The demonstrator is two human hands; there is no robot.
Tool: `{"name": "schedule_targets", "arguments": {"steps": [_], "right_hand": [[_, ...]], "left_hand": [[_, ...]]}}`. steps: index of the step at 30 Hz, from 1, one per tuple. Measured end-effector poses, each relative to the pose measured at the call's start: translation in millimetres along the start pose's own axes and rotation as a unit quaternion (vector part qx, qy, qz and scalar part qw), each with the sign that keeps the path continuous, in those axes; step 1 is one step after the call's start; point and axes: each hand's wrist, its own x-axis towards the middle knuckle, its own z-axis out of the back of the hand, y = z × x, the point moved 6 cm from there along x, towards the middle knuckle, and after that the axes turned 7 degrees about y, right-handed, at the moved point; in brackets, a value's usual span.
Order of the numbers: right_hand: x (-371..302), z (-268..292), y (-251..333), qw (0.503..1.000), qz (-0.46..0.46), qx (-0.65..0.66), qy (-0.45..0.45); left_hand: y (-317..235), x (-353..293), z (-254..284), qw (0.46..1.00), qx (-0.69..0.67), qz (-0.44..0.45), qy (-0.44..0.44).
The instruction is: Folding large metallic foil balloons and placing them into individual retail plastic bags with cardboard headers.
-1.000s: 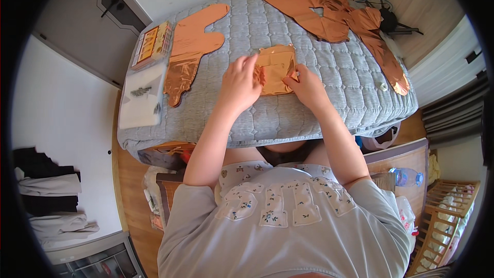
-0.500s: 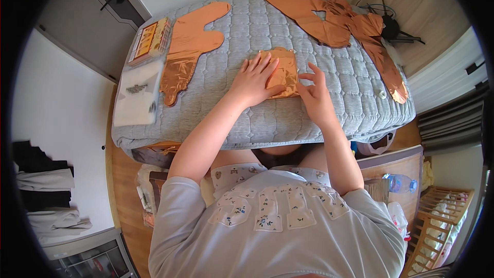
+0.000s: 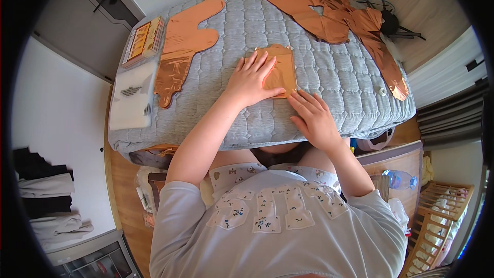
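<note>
Since the earlier pictures the right hand [image 3: 313, 118] has slid off the small rectangular copper-coloured foil piece [image 3: 280, 71] toward the near edge of the padding, while the left hand [image 3: 252, 78] has stayed pressed on it. That foil piece lies flat near the middle of the grey quilted padded surface [image 3: 329, 80], its top tab pointing away from the person.

Left hand: open, fingers spread, palm down on the left half of the foil, apparently to keep it flattened and in place. Right hand: also open and gripping nothing, fingertips resting on the quilt just below the foil's lower right corner, perhaps smoothing that edge.

Other foil shapes of the same copper colour are laid out flat and apart from each other, seemingly so none creases. I count two on the left, a broad matte shape [image 3: 189, 31] and a narrower shiny one [image 3: 170, 77] just below it, and a crumpled cluster at the far right [image 3: 339, 18], where overlapping makes the number hard to tell. At the left edge sit one flat box with orange and yellow panels [image 3: 143, 41] and one white plastic packet [image 3: 131, 100]. One clear plastic bottle [image 3: 401, 179] lies lower right, off the padding.
</note>
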Motion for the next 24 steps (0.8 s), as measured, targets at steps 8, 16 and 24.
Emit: {"name": "schedule_targets", "arguments": {"steps": [8,16,24], "right_hand": [[13.5,7.4,-38.9,0.976,-0.146,0.125,-0.104],[28.1,1.0,-41.6,0.958,-0.247,0.141,-0.046],[32.1,-10.9,-46.4,0.954,-0.277,0.116,0.007]], "left_hand": [[-0.3,0.2,2.0,1.0,-0.002,0.004,0.024],[-2.9,0.7,4.2,0.999,0.002,0.014,0.039],[-3.5,0.1,5.7,0.999,-0.003,0.015,0.039]]}}
